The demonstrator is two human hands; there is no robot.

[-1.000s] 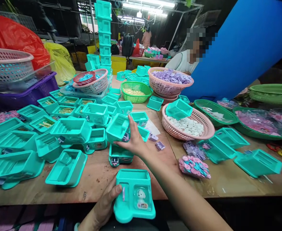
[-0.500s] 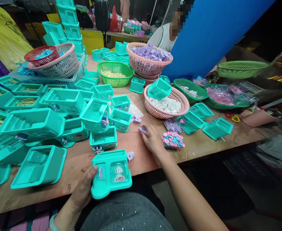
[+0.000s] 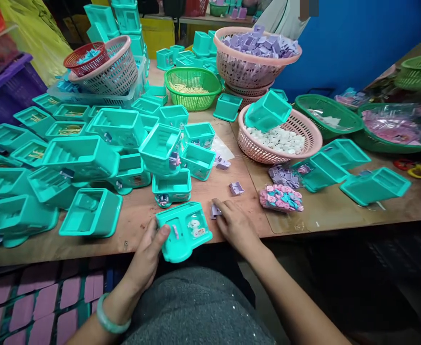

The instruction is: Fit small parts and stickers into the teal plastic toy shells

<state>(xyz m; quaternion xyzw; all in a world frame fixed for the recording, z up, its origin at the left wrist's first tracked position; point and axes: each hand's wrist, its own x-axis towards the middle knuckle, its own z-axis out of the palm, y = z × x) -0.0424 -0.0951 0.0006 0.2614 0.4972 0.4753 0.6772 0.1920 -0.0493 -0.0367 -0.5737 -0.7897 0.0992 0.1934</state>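
Note:
My left hand (image 3: 147, 254) grips a teal plastic toy case (image 3: 181, 249) by its left side, thumb on its face, just over the table's front edge. Set into the case are a small white puppy figure (image 3: 193, 224) and a narrow pink-lilac part (image 3: 175, 232). Beside the case, my right hand (image 3: 237, 225) has its thumb and fingers closed on a small lilac plastic piece (image 3: 215, 211) at table level. Another lilac piece (image 3: 236, 188) lies just beyond those fingers, and more lilac pieces (image 3: 222, 163) are farther back.
Teal cases (image 3: 90, 213) crowd the left side. A pink basket (image 3: 244, 143) of white figures, a bag of pink and blue swirls (image 3: 281, 198) and teal cases (image 3: 374, 187) stand right. Behind are a green basket (image 3: 192, 101) and a pink basket of lilac pieces (image 3: 228, 62).
My right hand has left one lilac piece, which now lies free, and come nearer to a piece beside the case. My left hand still holds the case. The view has shifted downward.

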